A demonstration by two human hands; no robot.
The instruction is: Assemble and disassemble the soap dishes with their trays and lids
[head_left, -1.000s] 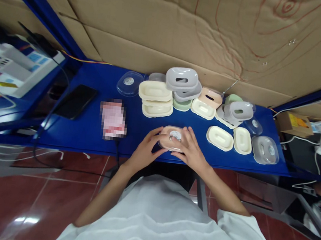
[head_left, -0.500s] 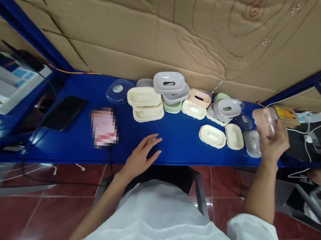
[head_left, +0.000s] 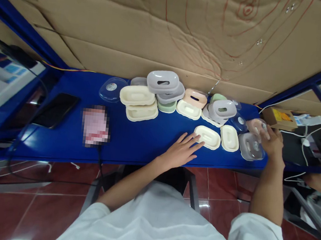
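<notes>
Peach, rounded, clear-lidded plastic box [head_left: 255, 126], frame right | right hand [head_left: 274, 143] gripping it | left hand [head_left: 181, 152] fingers spread, at cream oblong tray [head_left: 208, 137]

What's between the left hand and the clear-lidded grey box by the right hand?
Head view: one cream tray, partly covered by the left hand, then a second cream tray.

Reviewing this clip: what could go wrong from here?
The peach dish at the right hand might bump the lidded grey dish close beside it. The left hand, reaching over one cream tray, could nudge it. The slotted grey piece sits offset on its pile and might slide.
</notes>
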